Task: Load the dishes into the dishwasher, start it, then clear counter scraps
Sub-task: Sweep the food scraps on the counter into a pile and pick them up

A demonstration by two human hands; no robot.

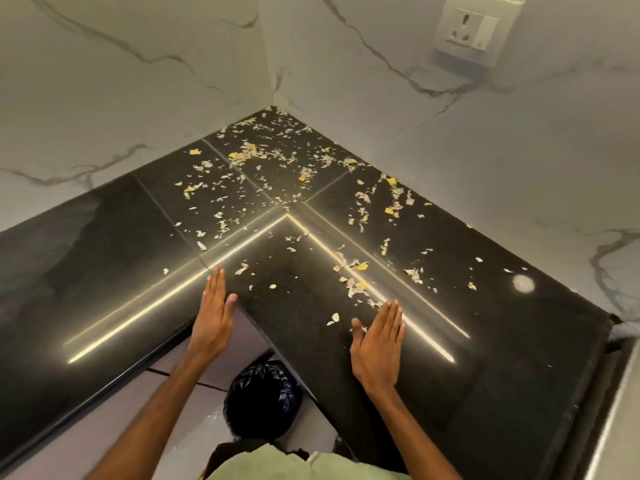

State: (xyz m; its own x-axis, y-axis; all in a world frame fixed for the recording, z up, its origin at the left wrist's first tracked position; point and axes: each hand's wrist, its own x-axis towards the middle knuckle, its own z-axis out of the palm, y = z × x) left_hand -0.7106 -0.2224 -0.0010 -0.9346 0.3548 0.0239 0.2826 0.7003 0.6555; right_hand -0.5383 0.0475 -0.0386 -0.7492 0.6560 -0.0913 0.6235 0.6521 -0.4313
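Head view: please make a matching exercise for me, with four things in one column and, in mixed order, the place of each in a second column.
Things:
1. scraps
2. socket
3. black bag
4. left hand

Places:
A. low down, below the counter edge
B. high on the marble wall
C. fingers straight, at the counter's front edge
D. scattered over the counter, thickest toward the wall corner

Pairs: 1-D, 2-B, 3-A, 4-C.
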